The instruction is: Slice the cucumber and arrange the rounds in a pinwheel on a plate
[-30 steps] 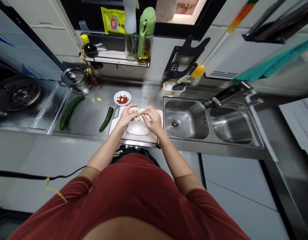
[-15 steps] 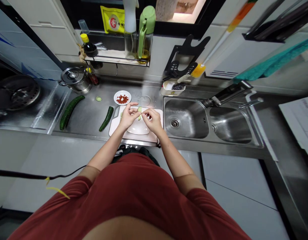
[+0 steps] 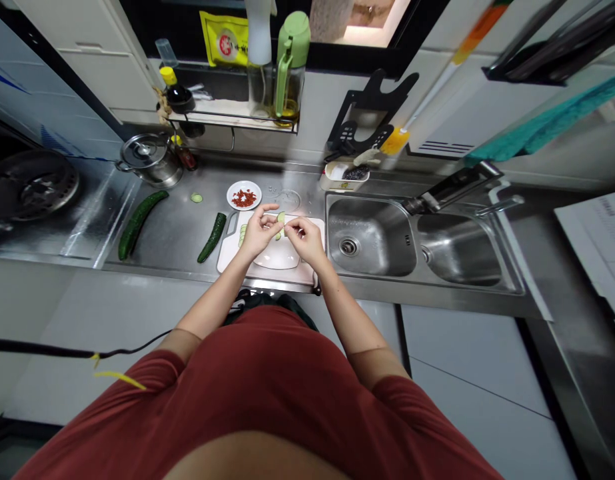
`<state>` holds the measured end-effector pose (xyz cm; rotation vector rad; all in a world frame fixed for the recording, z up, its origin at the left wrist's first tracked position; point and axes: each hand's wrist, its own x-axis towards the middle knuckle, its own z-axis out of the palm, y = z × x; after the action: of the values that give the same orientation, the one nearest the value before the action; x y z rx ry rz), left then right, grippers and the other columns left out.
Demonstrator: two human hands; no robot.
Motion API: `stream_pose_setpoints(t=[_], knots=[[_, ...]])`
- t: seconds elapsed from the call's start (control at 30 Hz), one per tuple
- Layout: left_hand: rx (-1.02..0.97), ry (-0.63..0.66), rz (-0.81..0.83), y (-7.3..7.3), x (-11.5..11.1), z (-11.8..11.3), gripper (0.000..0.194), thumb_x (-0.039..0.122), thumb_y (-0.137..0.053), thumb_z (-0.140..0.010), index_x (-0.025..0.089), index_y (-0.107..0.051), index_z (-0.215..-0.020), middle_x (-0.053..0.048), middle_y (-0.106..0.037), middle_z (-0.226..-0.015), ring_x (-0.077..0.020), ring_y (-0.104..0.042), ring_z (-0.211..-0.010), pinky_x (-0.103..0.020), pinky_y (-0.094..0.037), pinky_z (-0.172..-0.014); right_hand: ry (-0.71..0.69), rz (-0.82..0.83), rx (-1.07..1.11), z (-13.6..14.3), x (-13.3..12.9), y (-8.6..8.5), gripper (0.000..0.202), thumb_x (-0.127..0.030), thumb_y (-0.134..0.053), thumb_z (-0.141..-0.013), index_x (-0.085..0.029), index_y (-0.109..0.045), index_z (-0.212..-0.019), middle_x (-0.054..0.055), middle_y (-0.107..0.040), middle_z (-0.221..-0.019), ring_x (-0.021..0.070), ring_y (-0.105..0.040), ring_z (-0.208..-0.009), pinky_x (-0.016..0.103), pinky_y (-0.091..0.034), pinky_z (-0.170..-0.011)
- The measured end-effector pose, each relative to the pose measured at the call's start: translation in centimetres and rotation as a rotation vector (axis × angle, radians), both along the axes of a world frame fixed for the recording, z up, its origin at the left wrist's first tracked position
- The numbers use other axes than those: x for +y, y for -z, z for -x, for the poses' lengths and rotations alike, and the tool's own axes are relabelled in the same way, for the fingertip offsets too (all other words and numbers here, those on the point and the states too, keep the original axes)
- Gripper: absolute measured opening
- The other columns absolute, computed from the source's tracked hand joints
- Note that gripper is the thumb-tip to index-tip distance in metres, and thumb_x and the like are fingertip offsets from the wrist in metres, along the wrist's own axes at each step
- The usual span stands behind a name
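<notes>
Both my hands meet above a white cutting board (image 3: 228,255). A pale green cucumber slice (image 3: 281,217) stands between the fingertips of my left hand (image 3: 258,233), which is closed on it. My right hand (image 3: 307,240) is closed too, its fingertips pinched against the slice's edge. More cucumber slices (image 3: 242,233) lie on the board, partly behind my left hand. The broad blade of a knife (image 3: 276,257) rests on the board below my hands. A cut length of cucumber (image 3: 212,238) lies just left of the board.
A white plate (image 3: 244,207) with chopped red pieces stands behind the board. Further left are a whole cucumber (image 3: 141,224), a cucumber end (image 3: 196,198) and a steel pot (image 3: 150,160). A double sink (image 3: 372,268) adjoins on the right, with a sponge holder (image 3: 343,181) behind.
My hands stay almost in place over the board, with small finger movements at the cucumber slice. The right fingertips have shifted slightly; slices beside my left hand show a little more.
</notes>
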<state>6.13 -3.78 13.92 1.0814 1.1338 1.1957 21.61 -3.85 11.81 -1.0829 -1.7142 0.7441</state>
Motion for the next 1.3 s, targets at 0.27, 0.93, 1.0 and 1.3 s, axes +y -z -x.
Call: stream_pose_setpoints(t=[0.27, 0.93, 1.0, 1.3], knots=[[0.008, 0.036, 0.025, 1.8, 0.7, -0.3, 0.05, 0.026, -0.075, -0.067, 0.02, -0.056, -0.113, 0.002, -0.061, -0.074, -0.0099, -0.057, -0.068, -0.021, -0.042, -0.065, 0.029, 0.076, -0.042, -0.8, 0.5, 1.5, 0.016, -0.032, -0.056, -0.085, -0.019, -0.063, -0.079, 0.001, -0.063, -0.077, 0.0138, -0.055, -0.069, 0.026, -0.044, -0.068], [0.024, 0.052, 0.246, 11.7, 2.2, -2.6, 0.037, 0.015, -0.067, -0.062, 0.015, -0.058, -0.098, 0.005, -0.056, -0.06, -0.007, -0.047, -0.055, -0.019, -0.035, -0.057, 0.039, 0.411, -0.251, -3.0, 0.7, 9.6, 0.017, -0.027, -0.052, -0.083, -0.017, -0.065, -0.084, 0.002, -0.067, -0.076, 0.0164, -0.058, -0.072, 0.026, -0.043, -0.069], [0.034, 0.032, 0.286, 12.6, 2.3, -3.0, 0.037, 0.013, -0.067, -0.061, 0.015, -0.058, -0.097, 0.006, -0.054, -0.058, -0.0068, -0.045, -0.053, -0.019, -0.035, -0.057, 0.04, 0.432, -0.274, -3.0, 0.7, 10.6, 0.016, -0.024, -0.052, -0.084, -0.016, -0.066, -0.086, 0.003, -0.067, -0.077, 0.0162, -0.059, -0.072, 0.026, -0.043, -0.069], [0.202, 0.011, 0.355, 14.1, 2.6, -3.7, 0.035, 0.012, -0.067, -0.061, 0.015, -0.061, -0.095, 0.007, -0.05, -0.057, -0.0072, -0.043, -0.052, -0.019, -0.034, -0.057, 0.084, 0.478, -0.475, -3.0, 1.0, 12.9, 0.017, -0.021, -0.053, -0.087, -0.017, -0.069, -0.09, 0.004, -0.069, -0.082, 0.0165, -0.06, -0.077, 0.024, -0.041, -0.072]])
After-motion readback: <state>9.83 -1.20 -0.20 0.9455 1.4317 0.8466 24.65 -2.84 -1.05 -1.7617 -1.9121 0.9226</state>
